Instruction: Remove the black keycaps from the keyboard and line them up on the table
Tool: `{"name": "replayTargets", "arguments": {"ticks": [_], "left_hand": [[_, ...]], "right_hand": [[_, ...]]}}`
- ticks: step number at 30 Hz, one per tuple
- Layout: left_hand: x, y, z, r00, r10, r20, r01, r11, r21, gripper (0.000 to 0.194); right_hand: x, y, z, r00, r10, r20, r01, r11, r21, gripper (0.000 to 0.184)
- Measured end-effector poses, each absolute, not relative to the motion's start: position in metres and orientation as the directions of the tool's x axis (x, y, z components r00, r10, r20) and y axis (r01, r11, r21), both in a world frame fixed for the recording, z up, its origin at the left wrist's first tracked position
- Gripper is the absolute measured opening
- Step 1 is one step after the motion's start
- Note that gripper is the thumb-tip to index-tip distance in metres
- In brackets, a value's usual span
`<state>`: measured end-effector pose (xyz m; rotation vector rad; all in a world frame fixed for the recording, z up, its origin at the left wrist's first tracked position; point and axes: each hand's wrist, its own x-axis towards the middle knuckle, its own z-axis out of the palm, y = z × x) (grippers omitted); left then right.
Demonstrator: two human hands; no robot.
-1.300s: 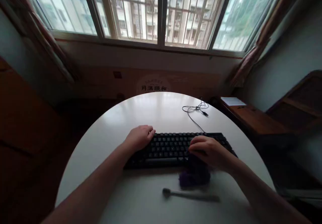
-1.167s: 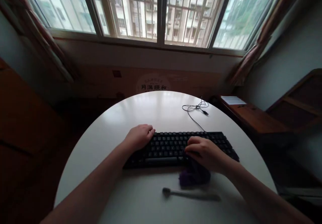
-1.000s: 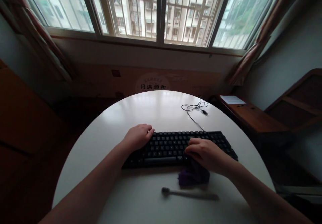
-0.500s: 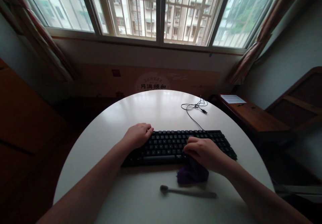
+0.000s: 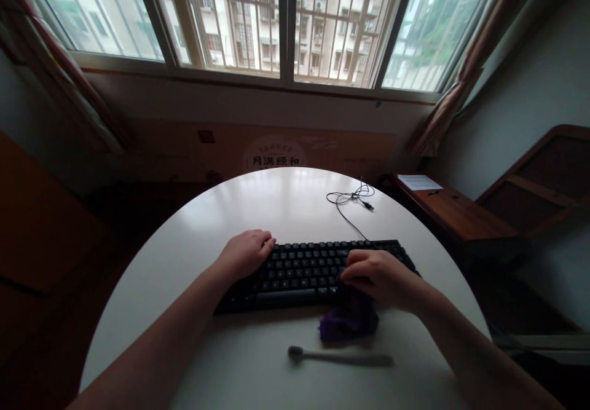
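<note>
A black keyboard (image 5: 290, 278) lies across the white round table (image 5: 152, 287). My left hand (image 5: 249, 253) is closed around the keyboard's upper left part, with the fingertips at its far edge. Over the right-hand keys, my right hand (image 5: 380, 275) is closed in a pinch on a purple cloth (image 5: 348, 323). The cloth hangs from under the fingers past the keyboard's near edge; its gripped part is mostly hidden. Nearer to me lies a grey toothbrush (image 5: 341, 357), its dark bristle head to the left.
The keyboard's thin black cable (image 5: 353, 197) lies loosely coiled behind it, ending in a USB plug. To the right stands a low wooden table (image 5: 479, 219) with a paper sheet (image 5: 419, 182). Beyond the table are a long printed box (image 5: 184, 145) and barred windows.
The whole view has shifted slightly. My right hand has moved a little over the right-hand keys with the cloth; my left hand keeps its hold on the keyboard.
</note>
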<state>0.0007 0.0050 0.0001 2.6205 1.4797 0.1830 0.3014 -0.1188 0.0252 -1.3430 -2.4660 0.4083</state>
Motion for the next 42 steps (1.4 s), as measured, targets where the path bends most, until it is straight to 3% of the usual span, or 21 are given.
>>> {"name": "replayTargets", "arguments": {"ticks": [10,19,27,32,38,42], "left_hand": [[0.0,0.005,0.001,0.503,0.863,0.051,0.842,-0.503,0.195,0.035],[0.001,0.005,0.001,0.502,0.864,0.04,0.848,-0.501,0.173,0.035],[0.002,0.005,0.001,0.508,0.861,0.036,0.845,-0.506,0.172,0.035],[0.001,0.006,0.001,0.509,0.86,0.037,0.845,-0.507,0.173,0.036],[-0.001,0.007,0.0,0.51,0.859,0.047,0.84,-0.509,0.19,0.036],[-0.001,0.007,-0.002,0.507,0.86,0.061,0.841,-0.509,0.184,0.036]], "right_hand": [[0.301,-0.136,0.035,-0.296,0.952,-0.076,0.945,0.28,-0.167,0.02],[0.279,-0.131,0.028,-0.44,0.898,0.018,0.882,0.436,-0.181,0.024],[0.3,-0.131,0.032,-0.289,0.955,-0.07,0.95,0.277,-0.146,0.019],[0.304,-0.132,0.034,-0.302,0.951,-0.063,0.947,0.292,-0.133,0.02],[0.28,-0.136,0.031,-0.449,0.893,0.021,0.865,0.441,-0.239,0.023],[0.284,-0.136,0.031,-0.392,0.92,-0.005,0.888,0.376,-0.265,0.024]]}}
